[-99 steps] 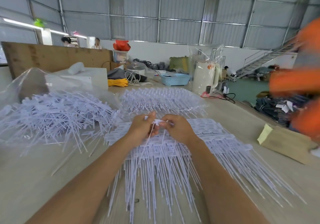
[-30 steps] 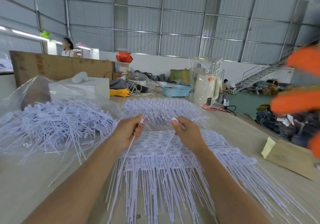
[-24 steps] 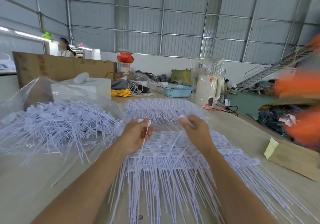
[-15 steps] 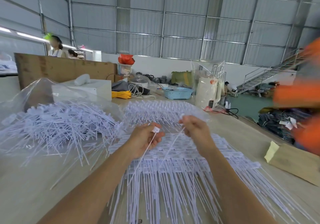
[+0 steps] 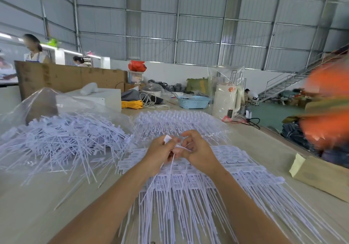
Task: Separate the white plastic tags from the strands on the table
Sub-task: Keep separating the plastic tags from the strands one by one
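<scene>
White plastic tag (image 5: 167, 139) sits pinched between the thumb and fingers of my left hand (image 5: 158, 154), a little above the frame's middle, its thin strand (image 5: 171, 166) trailing down toward me. My right hand (image 5: 197, 153) is close against the left, fingers curled around a second strand (image 5: 184, 147) that runs across between the two hands. Both hands hover over the broad sheet of joined tags (image 5: 222, 160) lying flat on the pale worktop (image 5: 34, 206), with long strands fanning out toward the bottom of the frame. At the left of the frame a loose heap of separated pieces (image 5: 62, 140) lies on clear plastic film (image 5: 37, 100). Behind my hands, another bundle of tags (image 5: 175, 121) rests in clear wrap. Farther back, a light blue basket (image 5: 193, 101) and a yellow coil of cord (image 5: 132, 104) stand on the worktop. A brown paper packet (image 5: 321, 175) lies at the right, and a blurred orange shape (image 5: 328, 107) fills the right edge.
</scene>
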